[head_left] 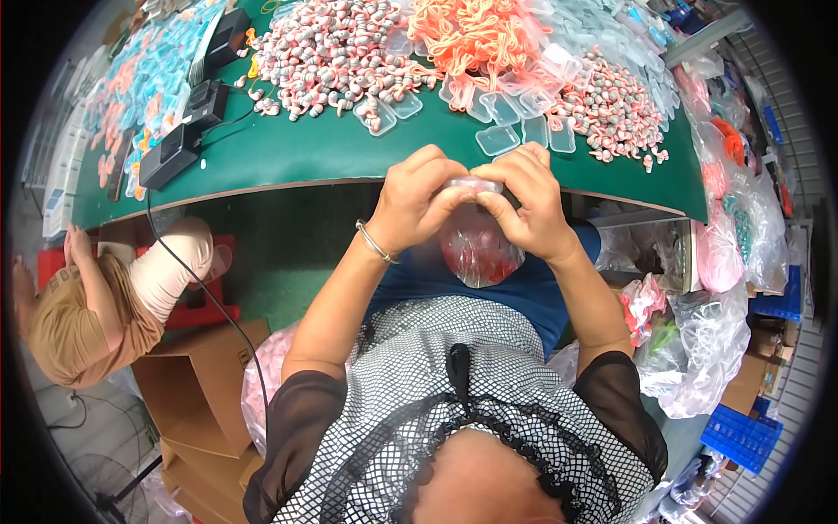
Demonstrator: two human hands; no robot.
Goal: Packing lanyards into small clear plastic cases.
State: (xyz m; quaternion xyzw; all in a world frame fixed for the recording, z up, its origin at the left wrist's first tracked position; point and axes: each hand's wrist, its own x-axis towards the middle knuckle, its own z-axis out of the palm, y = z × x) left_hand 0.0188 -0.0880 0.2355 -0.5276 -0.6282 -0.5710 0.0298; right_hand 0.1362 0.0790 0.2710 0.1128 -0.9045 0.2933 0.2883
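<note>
At the front edge of the green table [323,162], both hands pinch one small clear plastic case [474,184]. My left hand [417,196] grips its left end between thumb and fingers. The right end sits between the thumb and fingers of my right hand [528,201]. Something pinkish shows in the case, too small to make out. Below the hands, a clear plastic bag [480,249] with reddish-pink contents rests at my lap. Several open clear cases [499,140] lie on the table just beyond my fingers.
Grey-and-pink earplug-like pieces [327,57] are heaped beyond my hands, beside a pile of orange cords [471,39]. More such pieces [611,109] lie at the right. Black boxes [170,155] with a cable stand left. Another person [96,306] sits at the left, near a cardboard box [196,384].
</note>
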